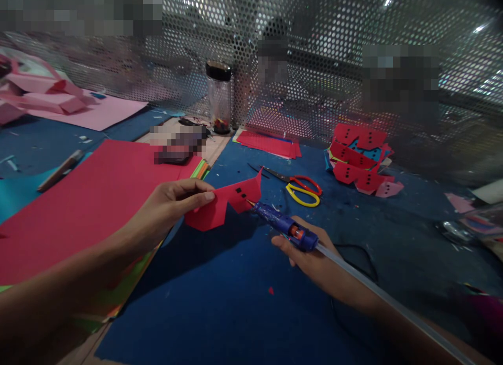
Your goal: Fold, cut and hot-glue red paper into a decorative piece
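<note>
My left hand [178,200] pinches the left end of a red paper cutout [210,213], folded and notched, with small black squares on its right part. In my right hand [314,252] is a blue hot glue gun [285,223], a long clear glue stick [377,284] trailing from its back. Its metal tip is at the cutout's right part, close by the black squares; whether it touches the paper I cannot tell. Just beyond the glue gun lie scissors [302,189] with one red and one yellow handle loop.
Large red sheets [94,197] are stacked over other coloured paper at left. Similar cutouts [357,158] pile up at back right. Red strips [269,143], a lidded jar [220,100] and a dark phone [183,147] are near the perforated metal wall [322,82]. A black cord [367,255] runs behind my right hand.
</note>
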### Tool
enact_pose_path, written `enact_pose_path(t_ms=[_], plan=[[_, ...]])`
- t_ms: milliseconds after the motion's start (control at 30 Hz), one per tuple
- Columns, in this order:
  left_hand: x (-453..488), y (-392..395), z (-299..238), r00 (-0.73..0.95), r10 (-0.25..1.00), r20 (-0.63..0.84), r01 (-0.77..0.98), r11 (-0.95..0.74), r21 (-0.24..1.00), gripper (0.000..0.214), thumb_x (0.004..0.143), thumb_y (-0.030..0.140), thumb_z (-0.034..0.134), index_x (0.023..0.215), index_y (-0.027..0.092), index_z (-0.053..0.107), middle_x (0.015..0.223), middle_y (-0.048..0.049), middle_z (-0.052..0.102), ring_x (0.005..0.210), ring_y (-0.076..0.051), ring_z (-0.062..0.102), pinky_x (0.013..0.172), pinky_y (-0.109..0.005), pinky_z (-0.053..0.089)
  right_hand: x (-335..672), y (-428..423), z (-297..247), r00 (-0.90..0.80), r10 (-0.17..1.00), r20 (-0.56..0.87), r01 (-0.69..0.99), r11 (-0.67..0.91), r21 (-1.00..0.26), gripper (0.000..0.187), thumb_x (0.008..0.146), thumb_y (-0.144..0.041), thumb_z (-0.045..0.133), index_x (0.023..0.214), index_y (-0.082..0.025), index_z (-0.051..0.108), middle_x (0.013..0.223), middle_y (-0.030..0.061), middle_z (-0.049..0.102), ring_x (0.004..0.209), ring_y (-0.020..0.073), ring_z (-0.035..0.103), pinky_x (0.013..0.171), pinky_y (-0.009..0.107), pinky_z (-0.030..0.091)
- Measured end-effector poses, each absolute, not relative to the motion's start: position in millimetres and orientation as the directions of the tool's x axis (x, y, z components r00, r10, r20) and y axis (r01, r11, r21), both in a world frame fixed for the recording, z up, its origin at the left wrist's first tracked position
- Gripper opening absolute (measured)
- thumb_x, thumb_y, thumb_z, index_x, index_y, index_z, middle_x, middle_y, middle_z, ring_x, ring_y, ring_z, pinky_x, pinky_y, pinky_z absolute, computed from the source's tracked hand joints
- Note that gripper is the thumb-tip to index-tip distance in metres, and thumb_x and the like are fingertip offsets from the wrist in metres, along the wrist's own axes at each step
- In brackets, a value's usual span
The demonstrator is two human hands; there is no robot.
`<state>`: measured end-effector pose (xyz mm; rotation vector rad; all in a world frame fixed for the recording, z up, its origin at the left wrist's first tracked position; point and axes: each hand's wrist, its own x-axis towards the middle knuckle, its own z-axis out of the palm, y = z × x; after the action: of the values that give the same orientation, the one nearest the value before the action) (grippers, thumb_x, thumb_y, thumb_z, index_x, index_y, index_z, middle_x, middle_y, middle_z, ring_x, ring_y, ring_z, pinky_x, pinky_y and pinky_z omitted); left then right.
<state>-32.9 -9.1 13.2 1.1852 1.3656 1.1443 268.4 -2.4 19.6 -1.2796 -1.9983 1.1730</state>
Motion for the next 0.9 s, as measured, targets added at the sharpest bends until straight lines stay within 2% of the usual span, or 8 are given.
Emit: enact_pose_path(t_ms=[667,900], plan=[[-30.3,-10.9,14.8,-0.082,0.993,-0.079,0.054,0.084,0.995,0.022,0.081,0.042,0.081,0.086,0.021,0.075,0.071,0.0022,0.067,0.061,-0.011,0.054,0.056,-0.022,0.039,267.5,-5.0,19.6,-0.423,0.901,-0.096,0.473,0.129,-0.871,0.033,0.093,-0.050,0.065,0.078,-0.023,0.050,0.062,-0.0063,0.048,0.054,0.0101,0.048,0.050,0.023,0.040],[-30.9,-8.6,15.4,-0.102,0.989,-0.104,0.026,0.108,0.994,0.023,0.080,0.042,0.083,0.085,0.021,0.076,0.075,0.0006,0.069,0.064,-0.010,0.056,0.056,-0.020,0.041,271.5,-4.4,17.9,-0.433,0.899,-0.064,0.467,0.162,-0.869,0.035,0.092,-0.054,0.065,0.080,-0.023,0.055,0.061,-0.0051,0.053,0.054,0.0111,0.052,0.049,0.023,0.041]])
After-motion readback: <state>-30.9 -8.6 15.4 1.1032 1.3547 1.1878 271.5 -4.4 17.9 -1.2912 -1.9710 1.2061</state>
